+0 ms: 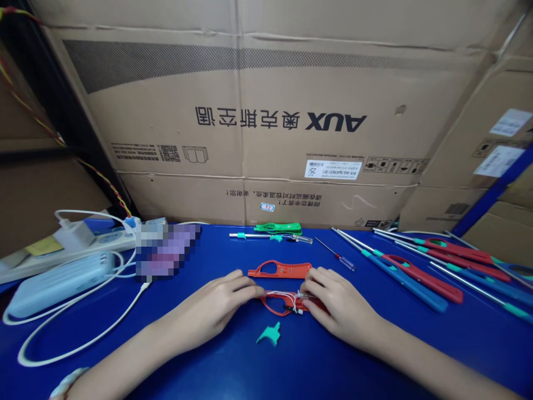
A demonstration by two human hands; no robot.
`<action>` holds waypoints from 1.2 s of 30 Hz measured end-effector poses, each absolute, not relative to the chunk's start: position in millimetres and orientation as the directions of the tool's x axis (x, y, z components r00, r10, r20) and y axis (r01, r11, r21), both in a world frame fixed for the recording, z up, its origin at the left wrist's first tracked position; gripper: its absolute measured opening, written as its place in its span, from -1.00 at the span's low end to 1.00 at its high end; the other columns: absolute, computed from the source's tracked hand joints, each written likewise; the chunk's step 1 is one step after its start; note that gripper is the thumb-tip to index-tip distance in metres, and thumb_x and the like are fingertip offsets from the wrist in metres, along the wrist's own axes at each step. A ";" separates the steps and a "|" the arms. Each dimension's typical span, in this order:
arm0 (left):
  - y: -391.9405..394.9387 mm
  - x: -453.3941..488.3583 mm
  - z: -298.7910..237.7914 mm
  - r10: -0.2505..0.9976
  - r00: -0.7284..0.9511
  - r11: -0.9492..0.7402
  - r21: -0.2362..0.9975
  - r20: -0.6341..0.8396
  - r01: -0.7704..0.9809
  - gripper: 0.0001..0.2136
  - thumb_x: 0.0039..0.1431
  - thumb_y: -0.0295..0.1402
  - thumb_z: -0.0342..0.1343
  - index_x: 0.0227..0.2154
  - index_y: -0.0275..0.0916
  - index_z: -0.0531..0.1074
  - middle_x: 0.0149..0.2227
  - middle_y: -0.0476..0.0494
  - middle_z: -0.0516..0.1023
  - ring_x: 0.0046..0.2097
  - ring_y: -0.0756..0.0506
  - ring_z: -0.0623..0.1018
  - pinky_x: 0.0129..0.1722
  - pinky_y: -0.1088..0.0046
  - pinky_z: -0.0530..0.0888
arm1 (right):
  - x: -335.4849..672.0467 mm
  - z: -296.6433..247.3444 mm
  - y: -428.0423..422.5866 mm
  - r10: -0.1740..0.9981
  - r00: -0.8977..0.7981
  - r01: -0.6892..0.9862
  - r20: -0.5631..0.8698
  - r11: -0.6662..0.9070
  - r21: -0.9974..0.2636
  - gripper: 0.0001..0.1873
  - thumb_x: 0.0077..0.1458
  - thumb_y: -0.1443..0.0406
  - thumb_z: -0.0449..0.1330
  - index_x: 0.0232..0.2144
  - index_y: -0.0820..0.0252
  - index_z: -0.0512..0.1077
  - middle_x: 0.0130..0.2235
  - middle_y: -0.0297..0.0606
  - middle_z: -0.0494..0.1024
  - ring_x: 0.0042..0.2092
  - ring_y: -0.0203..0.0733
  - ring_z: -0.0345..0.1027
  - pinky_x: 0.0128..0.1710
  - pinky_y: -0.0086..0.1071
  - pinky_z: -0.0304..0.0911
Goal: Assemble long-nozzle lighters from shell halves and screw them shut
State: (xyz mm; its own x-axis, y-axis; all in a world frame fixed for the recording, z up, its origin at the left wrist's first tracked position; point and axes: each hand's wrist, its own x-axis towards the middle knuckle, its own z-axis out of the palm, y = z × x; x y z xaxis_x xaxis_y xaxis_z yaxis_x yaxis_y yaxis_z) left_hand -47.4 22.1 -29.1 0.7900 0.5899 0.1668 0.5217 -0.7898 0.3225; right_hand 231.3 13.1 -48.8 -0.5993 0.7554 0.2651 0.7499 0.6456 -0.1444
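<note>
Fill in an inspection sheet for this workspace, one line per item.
Surface: blue tabletop, with parts spread across its middle and right.
Job's things: red shell half with white wires; orange-red shell half just beyond; teal piece nearer the person.
Hands: left hand at the wired half's left end, right hand at its right end; exact grip partly hidden.
Clutter: green shell, metal rod and screwdriver farther back; red and blue handles with rods to the right; power bank and pixelated object to the left.
Cables: white cable looping at left; red-and-yellow wires behind.
Surroundings: cardboard with upside-down print behind.
</note>
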 end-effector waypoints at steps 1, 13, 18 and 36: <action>22.1 -47.5 -29.2 0.588 0.791 -0.791 0.324 0.168 0.519 -0.61 0.31 -0.62 -0.16 0.09 -0.13 0.29 -0.01 -0.11 0.45 -0.04 -0.11 0.43 0.05 0.24 0.34 | 231.4 -48.6 13.2 0.750 -0.607 0.748 0.262 0.651 -0.133 -0.90 0.21 0.37 0.04 -0.29 0.18 0.37 -0.25 -0.22 0.41 -0.25 -0.11 0.27 -0.22 -0.20 0.21; 21.2 -46.4 -25.9 0.573 0.803 -0.797 0.341 0.164 0.499 -0.60 0.30 -0.63 -0.17 0.09 -0.11 0.28 -0.07 -0.08 0.47 -0.09 -0.09 0.44 -0.04 0.34 0.37 | 233.4 -43.2 10.9 0.720 -0.649 0.713 0.245 0.688 -0.136 -0.81 0.20 0.40 0.01 -0.20 0.19 0.39 -0.21 -0.20 0.44 -0.19 -0.09 0.29 -0.17 -0.17 0.19; 19.6 -46.2 -23.6 0.570 0.800 -0.803 0.332 0.188 0.494 -0.60 0.29 -0.63 -0.19 0.07 -0.13 0.31 -0.13 -0.10 0.48 -0.14 -0.09 0.44 -0.09 0.35 0.39 | 233.7 -45.7 11.8 0.692 -0.668 0.697 0.274 0.711 -0.097 -0.80 0.22 0.42 0.00 -0.22 0.19 0.40 -0.23 -0.19 0.45 -0.22 -0.10 0.30 -0.20 -0.21 0.20; 20.2 -47.8 -22.8 0.564 0.809 -0.811 0.294 0.164 0.506 -0.55 0.25 -0.67 -0.19 0.08 -0.12 0.30 -0.09 -0.10 0.47 -0.09 -0.11 0.45 0.04 0.23 0.36 | 234.8 -48.5 14.1 0.615 -0.693 0.658 0.376 0.753 -0.017 -0.79 0.26 0.40 0.02 -0.21 0.18 0.45 -0.27 -0.21 0.49 -0.27 -0.17 0.35 -0.27 -0.32 0.18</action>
State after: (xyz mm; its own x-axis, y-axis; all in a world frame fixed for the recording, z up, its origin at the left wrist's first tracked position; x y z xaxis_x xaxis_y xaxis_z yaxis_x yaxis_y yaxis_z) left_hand -47.8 20.2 -22.8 0.8091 0.5644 0.1638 0.5060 -0.8108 0.2942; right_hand 234.8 14.1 -48.5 -0.6930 0.6149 0.3763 0.6583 0.7525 -0.0174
